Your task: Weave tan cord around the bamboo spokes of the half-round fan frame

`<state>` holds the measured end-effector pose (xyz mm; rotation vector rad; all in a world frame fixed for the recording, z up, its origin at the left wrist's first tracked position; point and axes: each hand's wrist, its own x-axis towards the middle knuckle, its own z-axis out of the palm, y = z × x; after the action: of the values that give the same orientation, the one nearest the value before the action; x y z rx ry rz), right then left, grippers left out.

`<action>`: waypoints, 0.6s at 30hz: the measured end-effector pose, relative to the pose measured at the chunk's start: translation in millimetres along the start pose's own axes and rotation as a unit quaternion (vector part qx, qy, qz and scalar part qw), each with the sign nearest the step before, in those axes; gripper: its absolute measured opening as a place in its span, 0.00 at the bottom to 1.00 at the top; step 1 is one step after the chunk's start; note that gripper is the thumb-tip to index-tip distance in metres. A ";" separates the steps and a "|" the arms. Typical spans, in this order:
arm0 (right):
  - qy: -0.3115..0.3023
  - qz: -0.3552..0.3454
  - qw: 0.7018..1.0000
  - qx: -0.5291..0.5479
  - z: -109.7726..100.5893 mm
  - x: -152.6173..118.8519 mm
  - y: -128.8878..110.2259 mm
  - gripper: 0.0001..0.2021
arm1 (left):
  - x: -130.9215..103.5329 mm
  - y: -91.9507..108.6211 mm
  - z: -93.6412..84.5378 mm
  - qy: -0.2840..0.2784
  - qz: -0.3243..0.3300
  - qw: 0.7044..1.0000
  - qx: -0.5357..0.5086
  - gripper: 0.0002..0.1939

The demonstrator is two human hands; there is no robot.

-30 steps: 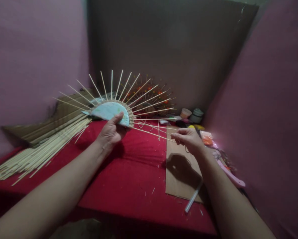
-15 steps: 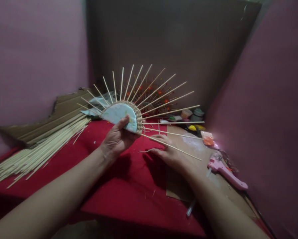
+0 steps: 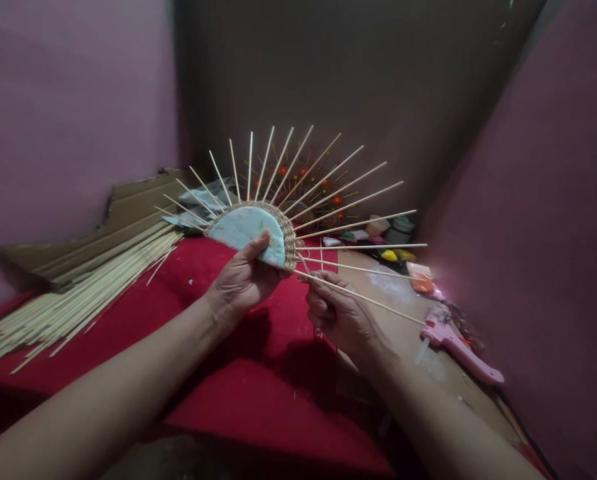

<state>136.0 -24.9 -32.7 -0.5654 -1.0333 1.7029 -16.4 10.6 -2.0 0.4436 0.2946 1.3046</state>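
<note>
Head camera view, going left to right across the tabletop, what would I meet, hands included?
Bundle of loose sticks → left hand holding the pale blue half-disc → right hand → pink glue gun.

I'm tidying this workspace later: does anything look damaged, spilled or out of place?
The sticks on the half-round piece show no clear break. Whitish smears mark the brown board near the pink glue gun, perhaps dried residue. At back left, the cardboard has an uneven, torn-looking edge.
</note>
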 end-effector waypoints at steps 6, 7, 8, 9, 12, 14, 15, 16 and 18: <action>0.066 -0.012 0.996 -0.066 1.6 0.9 1.6 0.07 | -2.9 -9.8 -1.6 -0.047 0.004 0.997 0.055 0.03; 0.064 -0.008 0.996 -0.065 1.4 1.3 2.7 0.07 | -3.3 -11.2 -2.1 -0.051 0.004 0.997 0.064 0.04; 0.057 -0.001 0.996 -0.061 1.3 1.5 3.9 0.08 | -3.6 -12.3 -2.6 -0.051 0.001 0.996 0.071 0.04; 0.048 0.008 0.997 -0.059 1.2 1.6 4.8 0.08 | -3.9 -13.0 -2.8 -0.050 -0.002 0.996 0.077 0.04; 0.031 0.020 0.998 -0.058 1.9 0.9 5.8 0.08 | -4.6 -13.3 -2.8 -0.037 -0.015 0.996 0.082 0.04; 0.031 0.020 0.997 -0.061 2.7 0.2 5.1 0.08 | -4.8 -13.0 -2.1 -0.025 -0.017 0.996 0.079 0.04; 0.030 0.019 0.998 -0.061 3.0 -0.1 4.6 0.08 | -5.0 -12.8 -1.5 -0.019 -0.018 0.997 0.077 0.04; 0.030 0.020 0.998 -0.060 3.2 -0.3 4.2 0.08 | -5.4 -12.6 -0.8 -0.013 -0.018 0.997 0.074 0.04; 0.028 0.026 0.998 -0.058 2.8 -0.4 3.7 0.08 | -6.6 -11.9 0.6 0.000 -0.018 0.997 0.070 0.04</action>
<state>132.1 -26.6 -34.4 -0.7147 -1.0905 1.6703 -7.5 1.7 -7.3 0.5545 0.3951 1.2529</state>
